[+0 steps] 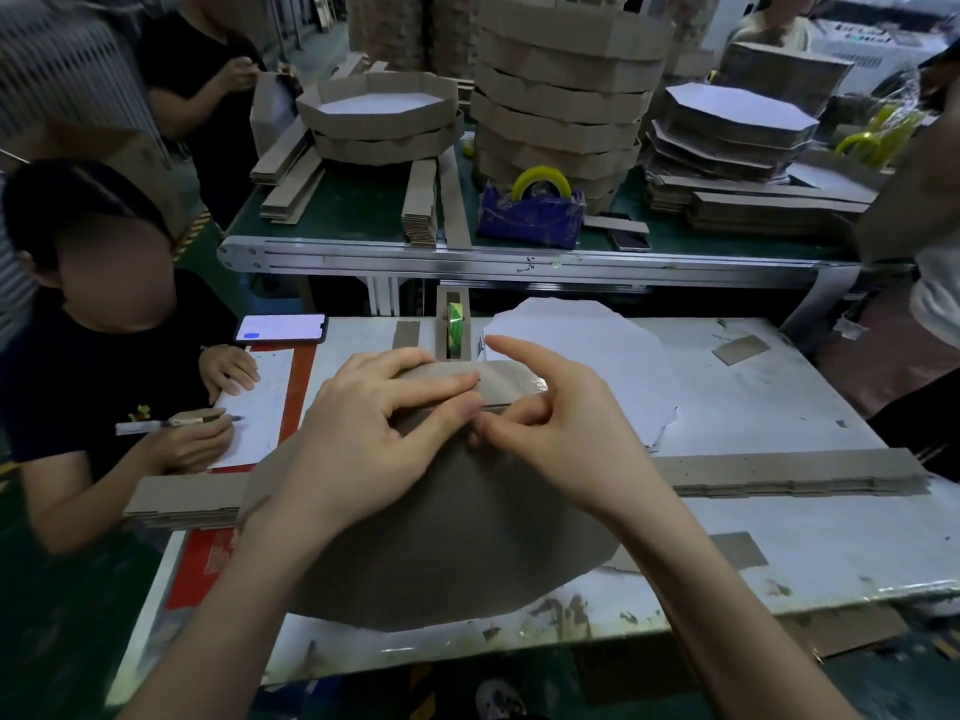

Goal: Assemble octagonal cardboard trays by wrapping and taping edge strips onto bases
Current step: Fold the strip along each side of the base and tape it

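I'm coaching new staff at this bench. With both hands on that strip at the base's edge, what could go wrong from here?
1. The left hand pins the edge strip to the brown base with flat fingers, not a closed grip; the strip may slip and sit crooked.
2. The glossy tape at the strip's right end looks wrinkled and may bond poorly.
3. The right hand has its forearm over the spare strips; a sweep could scatter them.

text: none legible | table-edge marks [563, 613]: too blurred
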`<action>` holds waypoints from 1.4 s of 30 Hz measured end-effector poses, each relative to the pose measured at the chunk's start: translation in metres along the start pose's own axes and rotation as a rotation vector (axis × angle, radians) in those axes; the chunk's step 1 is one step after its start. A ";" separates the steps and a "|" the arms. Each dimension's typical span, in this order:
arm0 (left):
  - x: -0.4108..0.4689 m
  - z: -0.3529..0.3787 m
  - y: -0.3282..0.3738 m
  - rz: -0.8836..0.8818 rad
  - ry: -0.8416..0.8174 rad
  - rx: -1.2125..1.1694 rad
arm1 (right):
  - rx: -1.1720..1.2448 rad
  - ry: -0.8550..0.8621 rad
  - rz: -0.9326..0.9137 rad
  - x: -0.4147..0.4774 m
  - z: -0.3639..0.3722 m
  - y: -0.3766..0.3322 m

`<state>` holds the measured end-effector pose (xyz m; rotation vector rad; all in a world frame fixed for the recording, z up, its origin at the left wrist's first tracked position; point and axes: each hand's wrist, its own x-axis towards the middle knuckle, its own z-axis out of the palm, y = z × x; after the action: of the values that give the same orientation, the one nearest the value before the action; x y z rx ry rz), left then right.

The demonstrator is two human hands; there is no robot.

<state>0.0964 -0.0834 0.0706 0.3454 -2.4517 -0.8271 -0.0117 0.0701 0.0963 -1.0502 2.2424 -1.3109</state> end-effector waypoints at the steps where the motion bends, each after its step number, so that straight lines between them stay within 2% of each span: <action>1: 0.000 0.003 0.003 -0.005 0.050 0.002 | 0.018 -0.001 0.001 0.000 0.001 0.001; 4: 0.003 0.008 0.006 0.035 0.131 0.043 | 0.058 0.006 0.015 -0.001 0.001 0.004; 12: -0.001 0.015 -0.002 0.137 0.195 0.116 | 0.019 -0.089 -0.010 0.003 -0.011 0.002; 19: -0.002 0.012 -0.003 0.068 0.185 0.104 | 0.092 -0.112 0.011 0.004 -0.007 0.002; 27: 0.002 0.013 -0.006 0.041 0.174 0.094 | 0.233 0.029 0.051 0.000 0.006 0.013; 34: 0.004 0.011 -0.011 0.027 0.188 0.099 | 0.229 0.142 0.081 -0.013 0.003 0.019; 38: 0.002 0.007 -0.008 0.087 0.150 0.147 | 0.357 0.351 -0.020 -0.001 -0.024 0.014; 42: -0.002 0.005 -0.008 0.083 0.116 0.224 | 0.285 0.403 -0.082 0.015 -0.037 0.019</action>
<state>0.0959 -0.0869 0.0616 0.3588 -2.4356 -0.4841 -0.0524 0.0866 0.1004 -0.8400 2.2003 -1.9560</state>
